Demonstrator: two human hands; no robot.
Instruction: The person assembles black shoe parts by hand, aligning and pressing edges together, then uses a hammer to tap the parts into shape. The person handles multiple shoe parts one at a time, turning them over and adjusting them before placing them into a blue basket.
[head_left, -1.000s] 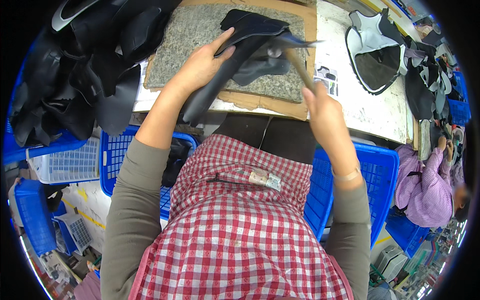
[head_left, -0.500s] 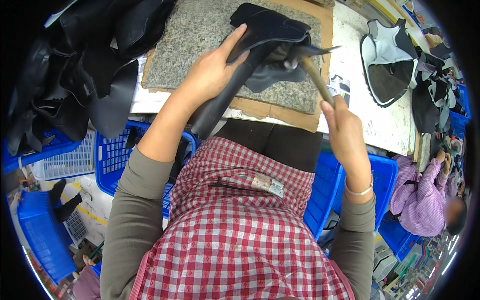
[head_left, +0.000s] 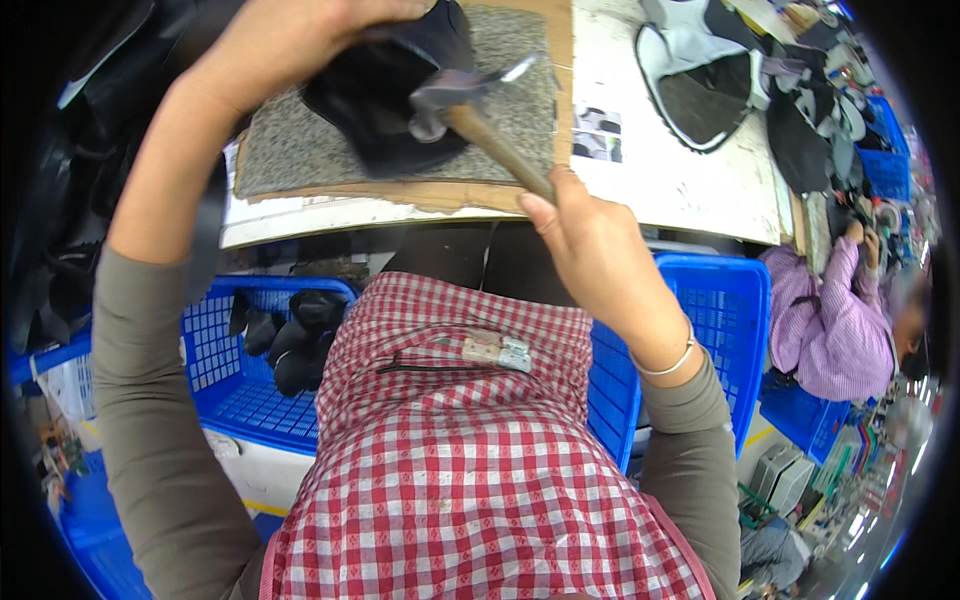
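A black leather boot upper (head_left: pixel 375 95) lies over a speckled grey stone slab (head_left: pixel 282 150), its outline smeared by motion. My left hand (head_left: pixel 310 35) grips it at the top edge of the view; some fingers are cut off or hidden. My right hand (head_left: pixel 605 245) is closed round the wooden handle of a hammer (head_left: pixel 495 148). The metal head is over the right part of the boot upper, blurred, and I cannot tell whether it touches the leather.
More black boot uppers (head_left: pixel 60 210) are heaped at the left. A blue basket (head_left: pixel 240 400) holding dark pieces stands below the table, another blue basket (head_left: pixel 715 340) to the right. A white-lined black piece (head_left: pixel 700 95) lies on the white table (head_left: pixel 680 190). A person in pink (head_left: pixel 835 340) works at far right.
My left hand has moved left and up with the boot upper, which has turned and shifted left on the slab. My right hand and the hammer have moved left. The whole view has shifted.
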